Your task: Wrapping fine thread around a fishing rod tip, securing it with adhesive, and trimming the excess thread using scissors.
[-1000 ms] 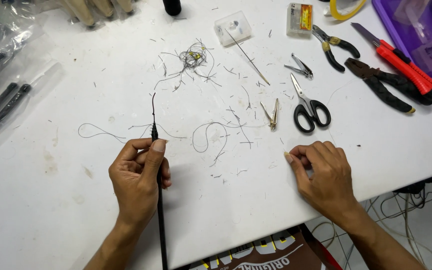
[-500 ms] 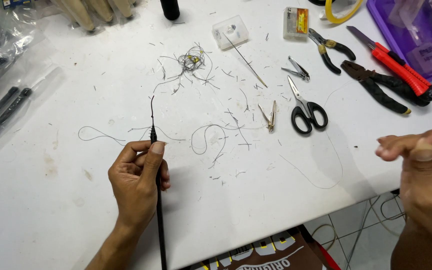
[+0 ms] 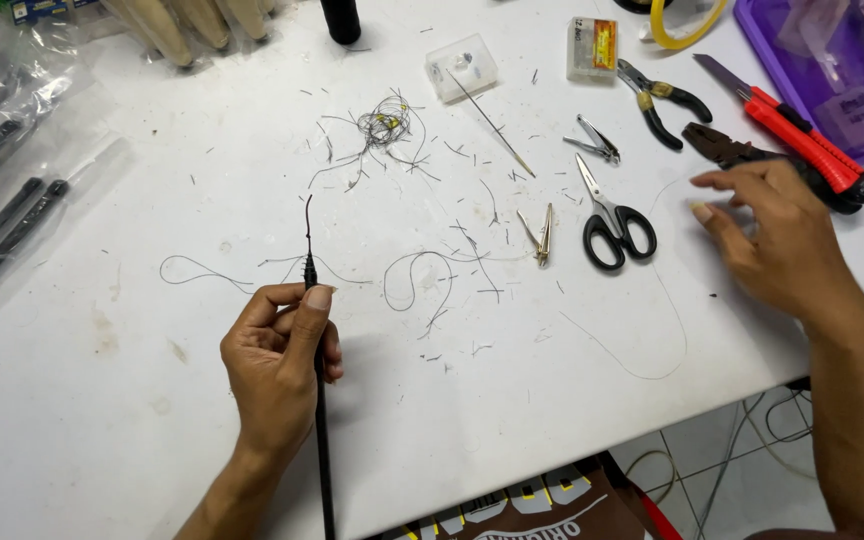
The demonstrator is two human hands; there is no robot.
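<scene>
My left hand (image 3: pixel 277 365) grips a thin black rod (image 3: pixel 323 450) between thumb and fingers. The rod's fine tip (image 3: pixel 307 235) points away from me over the white table (image 3: pixel 132 400). A thin dark thread (image 3: pixel 412 275) lies in loops across the table by the tip. My right hand (image 3: pixel 777 245) hovers at the right, near the black scissors (image 3: pixel 612 225) and dark pliers (image 3: pixel 727 150). Its fingertips pinch a very fine thread (image 3: pixel 667 355) that curves down and back across the table.
Small tweezers (image 3: pixel 542 235), nail clippers (image 3: pixel 597 145), a second pair of pliers (image 3: pixel 662 100), a red utility knife (image 3: pixel 792 130), a long needle (image 3: pixel 492 125), a clear small box (image 3: pixel 462 68) and a thread tangle (image 3: pixel 382 125) lie around. Bagged black rods (image 3: pixel 2 225) sit left, a purple tray (image 3: pixel 832 60) right.
My right hand left the table's front edge, lifted up to the right, and now reaches in near the pliers, drawing the fine thread along. The left hand and rod stayed still.
</scene>
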